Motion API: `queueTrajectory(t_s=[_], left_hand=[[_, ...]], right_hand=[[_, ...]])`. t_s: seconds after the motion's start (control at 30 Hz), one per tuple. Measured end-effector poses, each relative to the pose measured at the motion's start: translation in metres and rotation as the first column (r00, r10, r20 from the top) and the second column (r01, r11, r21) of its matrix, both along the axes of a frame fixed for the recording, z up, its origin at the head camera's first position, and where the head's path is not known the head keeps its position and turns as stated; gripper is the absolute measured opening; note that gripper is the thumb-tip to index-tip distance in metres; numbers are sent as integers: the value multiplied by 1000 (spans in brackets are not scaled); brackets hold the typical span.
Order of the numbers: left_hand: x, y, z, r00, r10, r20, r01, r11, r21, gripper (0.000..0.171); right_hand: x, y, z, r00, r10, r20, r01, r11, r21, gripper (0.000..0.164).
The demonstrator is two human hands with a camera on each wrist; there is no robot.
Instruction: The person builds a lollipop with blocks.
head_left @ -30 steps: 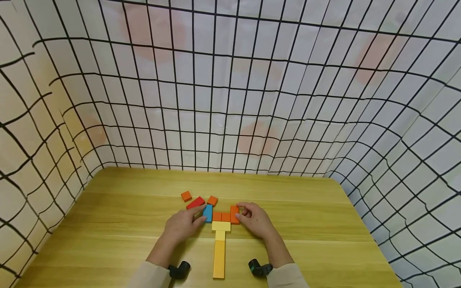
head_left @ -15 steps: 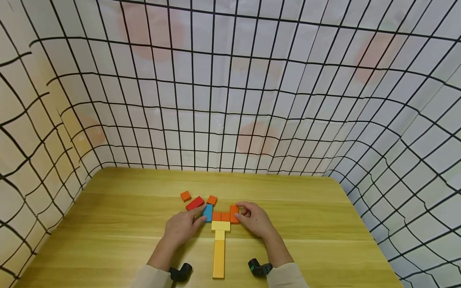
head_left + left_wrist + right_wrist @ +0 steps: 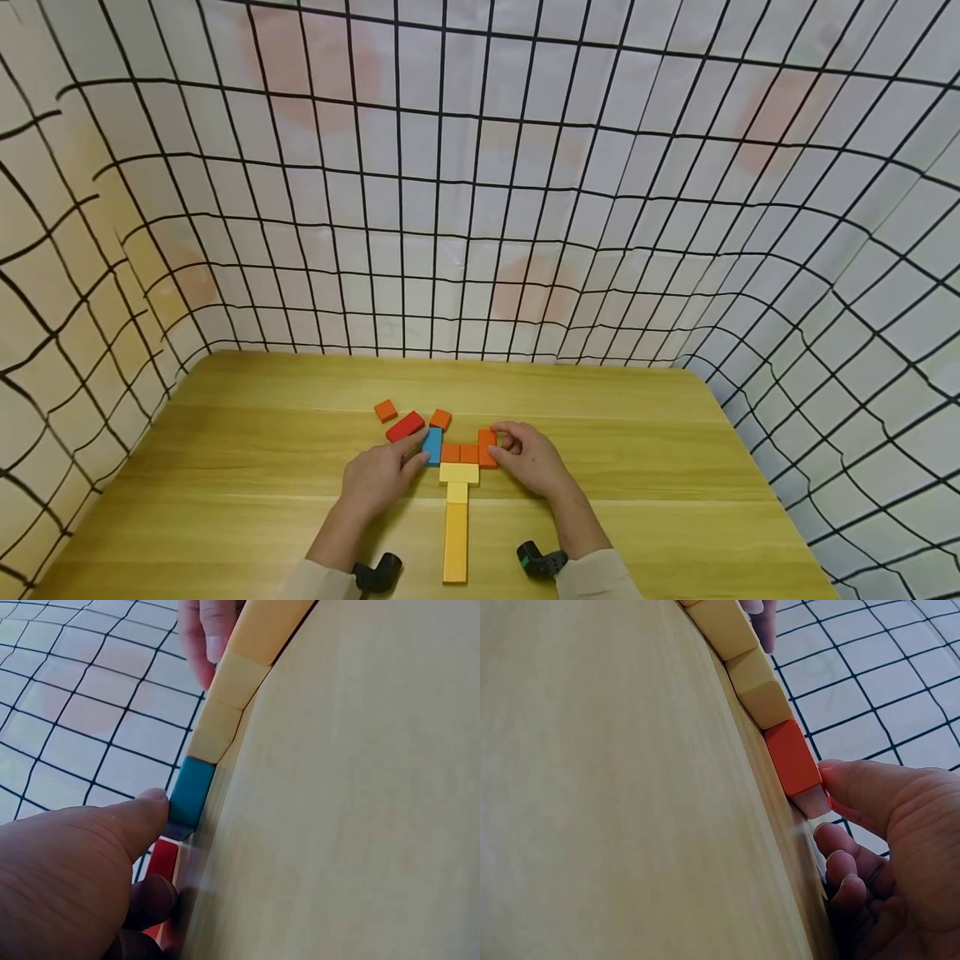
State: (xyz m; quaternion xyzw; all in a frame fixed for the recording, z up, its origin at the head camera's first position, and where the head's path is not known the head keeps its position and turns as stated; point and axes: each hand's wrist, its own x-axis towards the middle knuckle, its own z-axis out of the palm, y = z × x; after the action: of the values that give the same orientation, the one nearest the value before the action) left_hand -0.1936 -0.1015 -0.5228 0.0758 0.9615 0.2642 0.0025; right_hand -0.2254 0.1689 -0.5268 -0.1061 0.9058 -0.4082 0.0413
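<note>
A line of blocks lies flat on the table. My left hand (image 3: pixel 375 477) holds the blue block (image 3: pixel 432 447) at its outer side, thumb and forefinger near its two ends; in the left wrist view the thumb touches the blue block (image 3: pixel 192 792). My right hand (image 3: pixel 534 462) pinches the upright orange block (image 3: pixel 487 450) the same way, its thumb against the orange block (image 3: pixel 793 756) in the right wrist view. Two small orange blocks (image 3: pixel 460 453) sit between them. Below these, a pale yellow block (image 3: pixel 459 474), a small yellow block (image 3: pixel 457 493) and a long yellow block (image 3: pixel 455 542) form a stem.
Just beyond my left hand lie a red block (image 3: pixel 405 426) and two loose orange blocks, one farther left (image 3: pixel 386 411), one close above the blue block (image 3: pixel 441 419). The wooden table (image 3: pixel 637 433) ends at a black-and-white grid backdrop (image 3: pixel 480 250).
Both hands stay at the blue and orange blocks almost without moving. The left wrist has shifted very slightly to the right; the whole view drifts a little.
</note>
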Motion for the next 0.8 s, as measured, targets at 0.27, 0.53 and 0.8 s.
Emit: queueTrajectory(t_s=[0.27, 0.53, 0.8], left_hand=[[0, 0, -1, 1000, -7, -14, 7, 1000, -15, 46], [2, 1, 0, 1000, -5, 0, 5, 1000, -7, 46], [2, 0, 0, 1000, -5, -12, 5, 1000, 5, 44]], right_hand=[[0, 1, -1, 1000, 1, 6, 0, 1000, -10, 35], [1, 0, 0, 1000, 8, 11, -8, 1000, 2, 37], [0, 0, -2, 1000, -1, 17, 1, 1000, -19, 40]])
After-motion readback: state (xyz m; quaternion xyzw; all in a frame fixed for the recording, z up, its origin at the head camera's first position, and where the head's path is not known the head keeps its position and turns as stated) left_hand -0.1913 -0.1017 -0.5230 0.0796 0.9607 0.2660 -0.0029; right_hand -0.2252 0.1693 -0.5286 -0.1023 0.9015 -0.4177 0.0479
